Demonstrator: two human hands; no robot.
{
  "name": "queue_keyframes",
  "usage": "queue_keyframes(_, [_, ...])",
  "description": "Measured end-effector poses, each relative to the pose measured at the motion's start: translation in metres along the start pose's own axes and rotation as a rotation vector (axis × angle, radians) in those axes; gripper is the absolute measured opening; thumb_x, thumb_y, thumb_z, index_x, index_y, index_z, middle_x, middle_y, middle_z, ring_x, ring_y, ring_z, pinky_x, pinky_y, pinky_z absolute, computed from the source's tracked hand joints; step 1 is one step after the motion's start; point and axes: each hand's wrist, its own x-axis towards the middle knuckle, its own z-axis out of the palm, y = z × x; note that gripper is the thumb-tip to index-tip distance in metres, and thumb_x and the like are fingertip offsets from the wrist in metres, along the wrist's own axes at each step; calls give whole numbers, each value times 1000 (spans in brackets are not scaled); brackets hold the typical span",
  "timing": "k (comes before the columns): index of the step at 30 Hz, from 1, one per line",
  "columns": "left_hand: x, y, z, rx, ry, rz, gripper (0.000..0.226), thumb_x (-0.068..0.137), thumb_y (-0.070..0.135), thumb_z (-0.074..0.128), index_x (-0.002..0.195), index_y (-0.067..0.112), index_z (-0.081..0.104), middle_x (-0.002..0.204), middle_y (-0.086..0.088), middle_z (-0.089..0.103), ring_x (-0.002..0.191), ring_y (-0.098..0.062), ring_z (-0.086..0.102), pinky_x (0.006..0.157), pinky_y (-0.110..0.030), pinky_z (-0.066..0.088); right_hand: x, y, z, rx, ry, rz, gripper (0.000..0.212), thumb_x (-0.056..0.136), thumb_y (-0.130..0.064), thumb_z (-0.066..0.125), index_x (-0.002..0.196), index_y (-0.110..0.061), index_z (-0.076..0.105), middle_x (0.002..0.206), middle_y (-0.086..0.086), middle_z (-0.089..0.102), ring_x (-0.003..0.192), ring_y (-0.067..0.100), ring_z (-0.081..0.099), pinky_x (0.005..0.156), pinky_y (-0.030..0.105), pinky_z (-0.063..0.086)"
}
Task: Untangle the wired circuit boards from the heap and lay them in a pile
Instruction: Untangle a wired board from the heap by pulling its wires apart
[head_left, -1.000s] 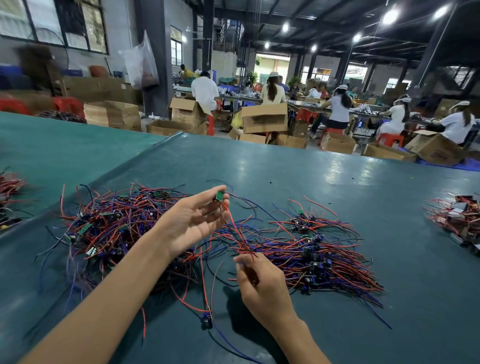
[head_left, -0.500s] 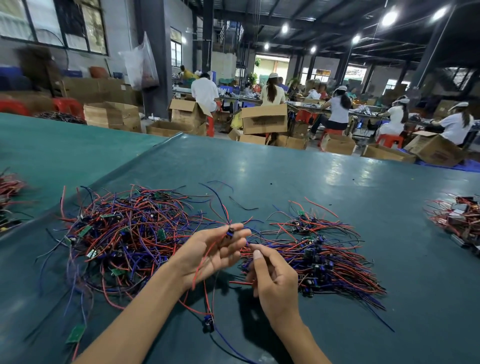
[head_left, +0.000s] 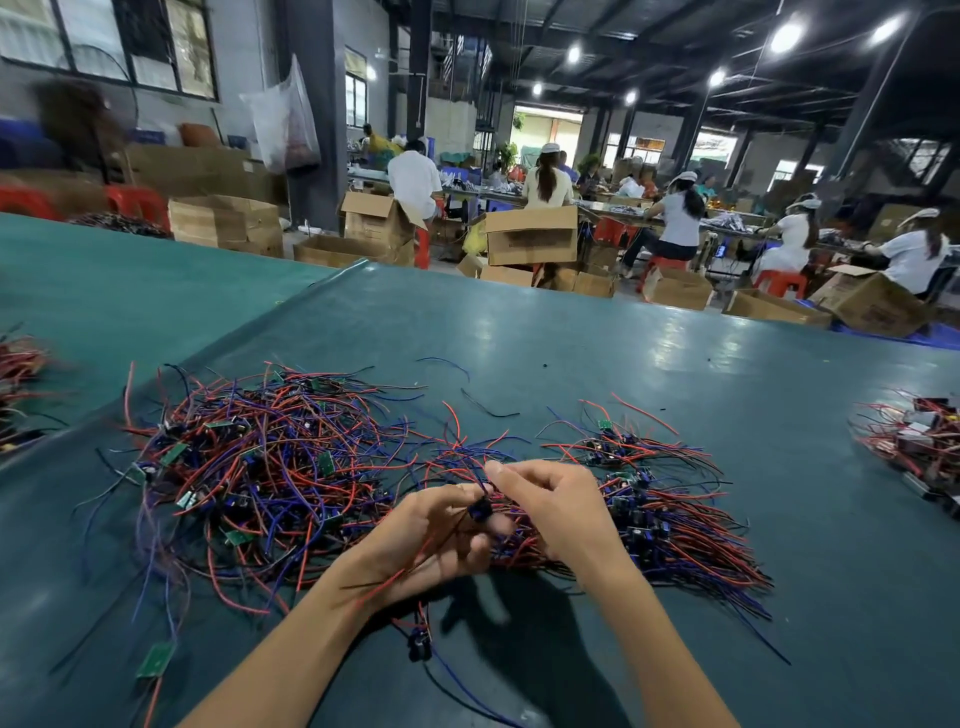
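On the green worktop (head_left: 571, 364), a large tangled heap (head_left: 270, 467) of red and blue wired boards lies at the left, so most of the task is judged undone. A smaller, combed pile (head_left: 675, 519) is laid at the right. Between them, one wired board (head_left: 479, 510) is held in the curled left grip (head_left: 431, 540), and its wire is pinched by the right grip (head_left: 556, 509).

The heap (head_left: 270, 467) tangles red, blue and black wires around small green boards. The table (head_left: 571, 364) is teal.
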Motion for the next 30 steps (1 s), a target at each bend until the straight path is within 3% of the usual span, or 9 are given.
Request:
queue_keyframes(2, [-2,-1,-1,-11,-56,-36,32,75,22,80,105,11,73,86,-18,67,57,-19,57,60,-29,48,6,-8,-6,-89,-153,41,28,86,-51,74,82,-24,80,49,-9,45,40,6,34,40,16,27])
queue_keyframes(5, [-4,-2,1,-2,-107,-40,30,77,25,80,104,12,76,84,-17,68,56,-18,56,61,-29,47,8,-15,-9,-58,-298,106,17,84,-44,77,89,-29,82,49,-9,54,44,10,41,40,20,33])
queue_keyframes(10, [-8,-3,5,12,-171,-39,21,86,18,64,104,8,68,81,-14,66,49,-14,48,59,-29,38,9,-15,-7,103,-298,249,21,82,-34,82,83,-14,78,53,-2,50,44,10,46,39,19,34])
queue_keyframes(13, [-10,-3,7,12,-168,-50,23,86,17,59,103,6,68,74,-12,62,42,-12,42,58,-29,36,7,-15,-7,171,-347,303,19,83,-28,82,90,-11,77,55,-2,51,45,9,46,39,18,33])
queue_keyframes(16, [-10,-4,7,-4,-151,-60,20,85,17,58,98,9,71,69,-11,60,38,-10,39,63,-32,33,6,-14,-8,201,-356,309,5,84,-19,80,80,-16,79,57,-4,54,45,8,47,39,18,34])
queue_keyframes(18, [-9,-4,7,1,-170,-64,20,88,17,55,100,9,68,70,-10,59,39,-10,39,64,-33,30,6,-15,-9,235,-358,332,9,83,-16,80,74,-18,78,58,-3,57,45,7,48,39,18,35])
queue_keyframes(24, [-8,-4,7,39,-226,-38,17,95,14,50,109,10,58,76,-8,55,42,-6,37,57,-28,27,4,-14,-6,234,-355,394,27,88,-24,76,63,-20,68,56,-2,50,44,9,48,43,20,37])
queue_keyframes(27, [-10,-2,9,71,-236,-28,17,95,14,50,111,11,54,78,-6,58,41,-4,38,58,-29,16,2,-17,-6,215,-382,446,19,93,-31,69,83,-15,71,59,0,50,47,11,46,41,20,36])
queue_keyframes(30, [-11,-2,10,69,-215,-42,28,94,12,51,120,15,41,77,-7,56,42,-5,37,60,-29,16,-1,-17,-8,195,-417,427,24,95,-31,67,77,-17,76,73,12,52,49,12,44,41,19,34])
